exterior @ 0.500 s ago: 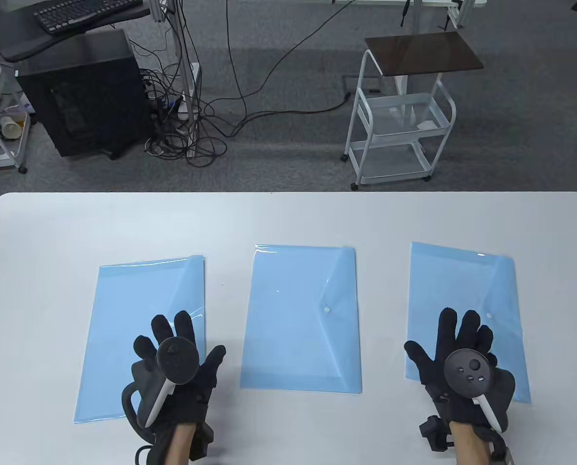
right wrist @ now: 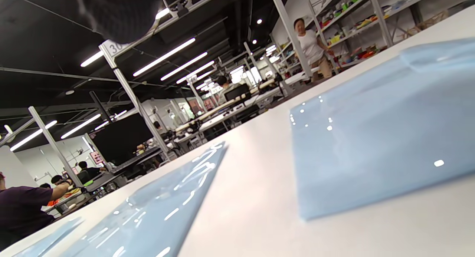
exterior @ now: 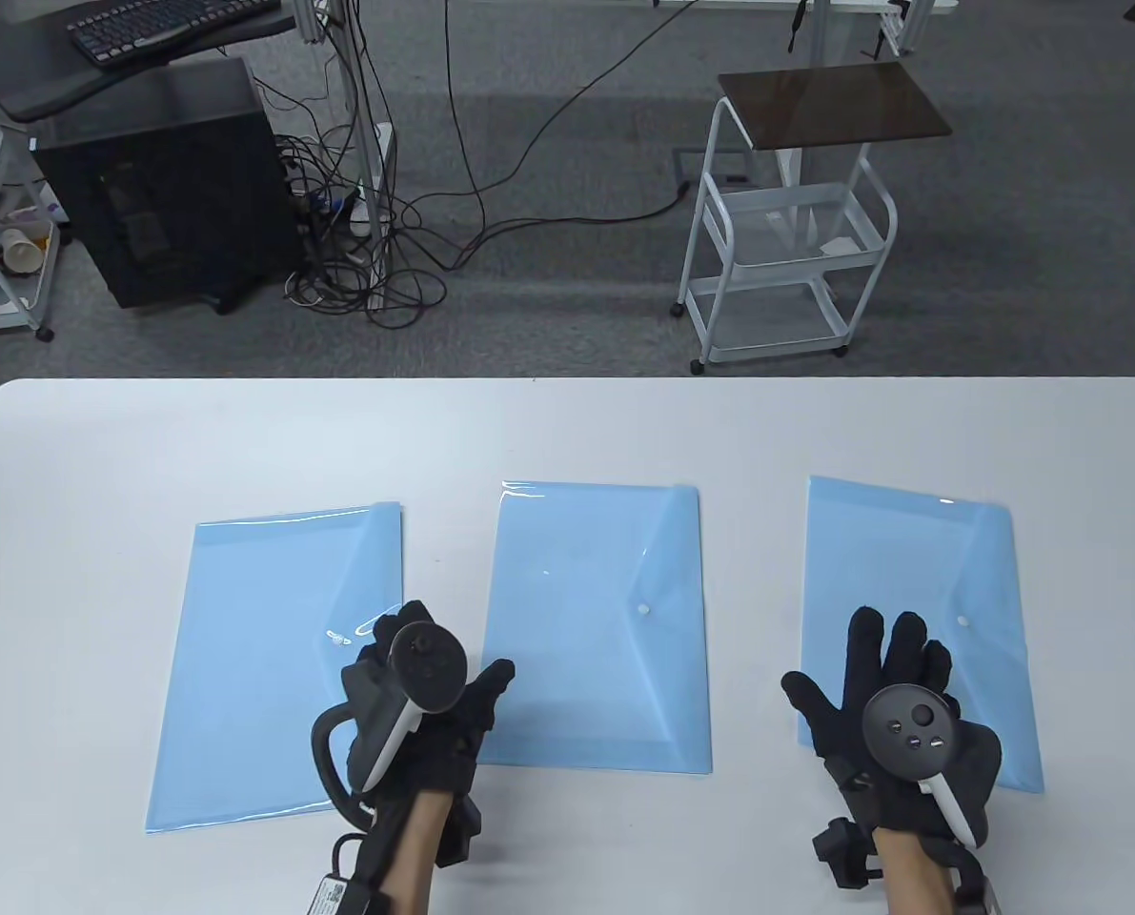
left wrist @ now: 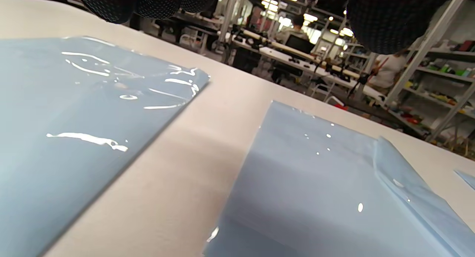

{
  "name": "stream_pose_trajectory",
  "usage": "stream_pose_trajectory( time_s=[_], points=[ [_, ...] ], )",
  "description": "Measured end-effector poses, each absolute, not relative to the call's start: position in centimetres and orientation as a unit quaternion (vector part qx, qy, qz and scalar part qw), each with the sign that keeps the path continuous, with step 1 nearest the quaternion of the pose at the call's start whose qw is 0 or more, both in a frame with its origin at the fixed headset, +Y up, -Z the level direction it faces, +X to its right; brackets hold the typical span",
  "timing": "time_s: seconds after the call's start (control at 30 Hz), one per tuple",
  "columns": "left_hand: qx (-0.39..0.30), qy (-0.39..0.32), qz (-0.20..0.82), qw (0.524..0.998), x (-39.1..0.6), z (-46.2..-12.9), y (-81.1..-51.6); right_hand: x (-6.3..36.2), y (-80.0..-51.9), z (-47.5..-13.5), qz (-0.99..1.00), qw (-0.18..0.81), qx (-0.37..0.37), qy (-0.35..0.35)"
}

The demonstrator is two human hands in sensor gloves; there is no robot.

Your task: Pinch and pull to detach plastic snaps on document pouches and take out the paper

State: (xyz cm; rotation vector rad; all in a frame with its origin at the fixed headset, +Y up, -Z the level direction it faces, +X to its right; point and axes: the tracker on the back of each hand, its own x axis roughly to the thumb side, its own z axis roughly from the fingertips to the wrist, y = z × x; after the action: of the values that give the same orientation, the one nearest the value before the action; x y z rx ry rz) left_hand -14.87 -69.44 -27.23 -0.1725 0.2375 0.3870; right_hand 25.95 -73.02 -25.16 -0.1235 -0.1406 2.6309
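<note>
1. Pouches lie in a row on the desk (exterior: 567, 429): left pouch (exterior: 262, 648), middle pouch (exterior: 586, 629), right pouch (exterior: 910, 572). All three look flat and closed, with no paper out.
2. Snaps: the middle snap (exterior: 642, 607) and the right snap (exterior: 962, 621) look fastened; the left one is hidden under the hand.
3. Progress, as I judge it: nothing is detached yet, so three snaps and three sheets remain.
4. Left hand (exterior: 424, 705) hovers over the left pouch's right edge and the gap beside the middle pouch; its fingers are mostly hidden by the tracker, so I cannot tell their spread.
5. Right hand (exterior: 886, 696) is over the right pouch's near-left corner, fingers (exterior: 864, 634) straight and spread, holding nothing.
6. Only the table view shows the snaps and both hands whole; the wrist views show the pouches' glossy surfaces low and close, the middle pouch's raised flap edge, and only dark fingertips (left wrist: 386, 23) at the top.
</note>
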Motion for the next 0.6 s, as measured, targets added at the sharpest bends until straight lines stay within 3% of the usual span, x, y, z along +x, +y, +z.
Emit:
stream_pose_trajectory(
  time_s=[0.6],
  points=[
    [-0.203, 0.199, 0.106, 0.953, -9.0, -34.7, -75.6, 25.3, -73.3, -25.2, 0.966, 0.254, -0.033, -0.036]
  ],
)
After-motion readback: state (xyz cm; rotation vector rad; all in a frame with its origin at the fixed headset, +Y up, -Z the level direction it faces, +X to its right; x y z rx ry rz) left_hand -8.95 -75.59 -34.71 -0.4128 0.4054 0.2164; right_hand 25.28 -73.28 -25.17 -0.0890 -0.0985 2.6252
